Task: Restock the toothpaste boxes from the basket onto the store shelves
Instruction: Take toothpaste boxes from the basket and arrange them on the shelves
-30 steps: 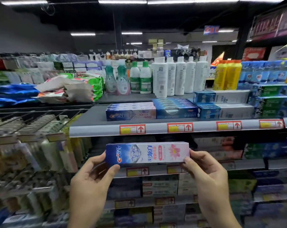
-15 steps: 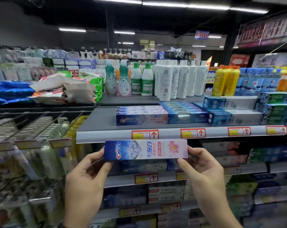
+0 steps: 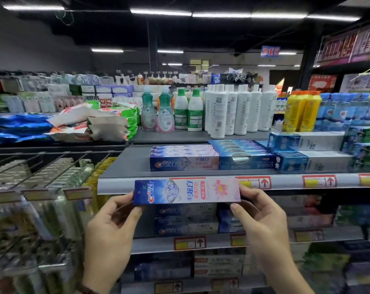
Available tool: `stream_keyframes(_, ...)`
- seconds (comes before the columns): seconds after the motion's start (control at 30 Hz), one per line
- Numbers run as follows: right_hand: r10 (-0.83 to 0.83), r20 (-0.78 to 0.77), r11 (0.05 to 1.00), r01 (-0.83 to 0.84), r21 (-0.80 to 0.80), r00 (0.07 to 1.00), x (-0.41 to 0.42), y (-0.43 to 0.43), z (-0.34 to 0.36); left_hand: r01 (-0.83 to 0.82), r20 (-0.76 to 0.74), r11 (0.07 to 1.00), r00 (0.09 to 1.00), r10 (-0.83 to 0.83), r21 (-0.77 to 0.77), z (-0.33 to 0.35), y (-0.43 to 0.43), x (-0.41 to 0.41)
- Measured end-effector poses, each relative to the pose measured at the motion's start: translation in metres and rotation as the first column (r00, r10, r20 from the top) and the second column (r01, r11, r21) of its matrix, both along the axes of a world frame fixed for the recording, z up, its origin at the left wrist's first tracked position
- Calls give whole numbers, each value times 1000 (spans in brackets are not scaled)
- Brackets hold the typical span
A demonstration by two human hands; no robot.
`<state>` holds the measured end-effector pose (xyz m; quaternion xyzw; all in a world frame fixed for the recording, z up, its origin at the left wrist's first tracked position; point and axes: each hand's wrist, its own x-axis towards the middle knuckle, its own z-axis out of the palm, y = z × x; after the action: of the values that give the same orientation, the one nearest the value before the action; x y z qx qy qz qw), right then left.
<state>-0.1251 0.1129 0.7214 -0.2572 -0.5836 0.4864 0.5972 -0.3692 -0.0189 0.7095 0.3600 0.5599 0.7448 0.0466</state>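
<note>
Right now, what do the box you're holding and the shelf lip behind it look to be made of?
Toothpaste box: thin printed cardboard, semi-gloss; crisp folded edges and a soft sheen on the print suggest it. Shelf lip: smooth pale grey strip with a curved, slightly glossy face, probably plastic, possibly painted metal.

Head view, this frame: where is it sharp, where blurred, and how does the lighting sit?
Head view: centre sharp, print on the held Crest toothpaste box readable; head view: hanging packs at left and the bottom shelves smeared soft; head view: ceiling strip lights blown out against a dark ceiling, no strong glare on the box.
</note>
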Motion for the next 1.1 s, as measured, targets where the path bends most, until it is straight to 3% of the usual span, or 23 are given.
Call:
stream_keyframes(0.37,26,-15,1000,-26,0,1000,4,17,-5,215,47,970,974,-221,116,4,16,1)
stream_keyframes(0.53,26,-11,999,-27,-25,1000,3,22,-5,166,42,980,984,-172,113,8,19,3)
stream_keyframes(0.83,78,-35,997,-78,-5,996,-1,24,1,172,187,978,963,-192,115,18,18,3)
stream_keyframes(1.1,11,6,999,-12,42,1000,-5,19,6,134,96,991,986,-135,17,13,18,-1)
